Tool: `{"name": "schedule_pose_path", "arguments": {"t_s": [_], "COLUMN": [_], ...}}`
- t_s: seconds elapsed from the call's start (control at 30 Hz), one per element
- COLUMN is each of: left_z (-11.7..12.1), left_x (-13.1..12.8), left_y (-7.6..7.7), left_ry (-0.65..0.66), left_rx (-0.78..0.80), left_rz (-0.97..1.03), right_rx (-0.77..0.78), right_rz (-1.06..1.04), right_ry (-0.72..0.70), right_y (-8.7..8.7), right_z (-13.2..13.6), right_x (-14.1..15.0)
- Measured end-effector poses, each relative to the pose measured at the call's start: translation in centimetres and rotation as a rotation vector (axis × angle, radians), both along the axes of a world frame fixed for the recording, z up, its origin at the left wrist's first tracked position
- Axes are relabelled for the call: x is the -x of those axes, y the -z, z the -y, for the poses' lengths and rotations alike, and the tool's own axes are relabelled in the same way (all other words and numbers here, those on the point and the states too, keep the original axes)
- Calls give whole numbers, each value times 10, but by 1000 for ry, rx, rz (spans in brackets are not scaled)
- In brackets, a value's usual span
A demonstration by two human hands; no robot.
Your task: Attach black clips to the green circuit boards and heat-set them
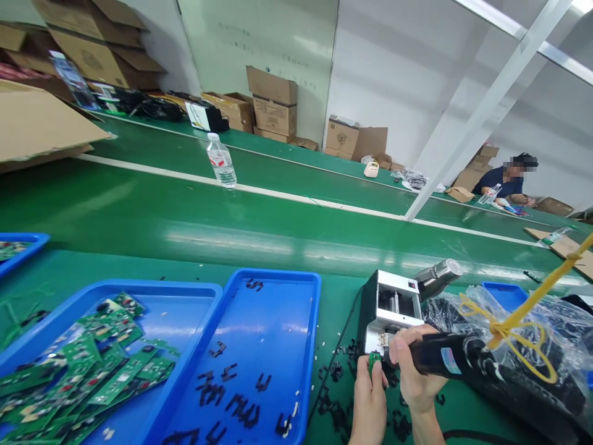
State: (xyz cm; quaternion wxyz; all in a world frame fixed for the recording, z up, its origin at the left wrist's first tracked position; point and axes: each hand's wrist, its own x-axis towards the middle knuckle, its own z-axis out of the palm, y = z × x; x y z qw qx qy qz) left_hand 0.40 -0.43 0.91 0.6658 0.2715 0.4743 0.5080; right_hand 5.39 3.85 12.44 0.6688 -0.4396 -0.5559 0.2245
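- Green circuit board [374,361]: upright in the left hand [370,395], whose grip is narrow, pinching it between thumb and fingers, at six o'clock from the silver-and-black machine [399,320].
- Right hand [417,368]: grip closed around the near end of a black tool [445,355], tip hidden; the tool points to about nine o'clock.
- Yellow cord [549,293]: knotted near the tool, rising toward two o'clock.
- Steel flask [438,278]: just beside the machine, at two o'clock.
- Blue trays [271,309] [185,304]: toward nine o'clock on the green surface [336,303], bearing small black clips [238,408] and a heap of circuit boards [88,364].
- More black pieces [336,371]: scattered near the left hand.
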Motion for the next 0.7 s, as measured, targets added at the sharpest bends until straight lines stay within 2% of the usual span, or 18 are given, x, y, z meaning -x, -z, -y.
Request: {"name": "schedule_pose_path", "arguments": {"t_s": [0.07, 0.2, 0.27, 0.5, 0.7], "left_z": [0, -2, -2, -5, -5], "left_x": [1, 3, 4, 8, 8], "left_y": [1, 3, 3, -1, 2], "left_ry": [40, 133, 155, 167, 157], "left_rx": [18, 74, 98, 110, 138], "left_rz": [13, 26, 30, 39, 106], "right_rx": [-12, -64, -48, -9, -6], "right_rz": [-23, -151, -136, -67, -76], "right_ry": [16, 184, 235, 218, 204], "right_y": [-2, -4, -1, 20, 21], "right_z": [-2, -6, -7, -8, -1], "right_x": [-2, -13, -18, -18, -15]}}
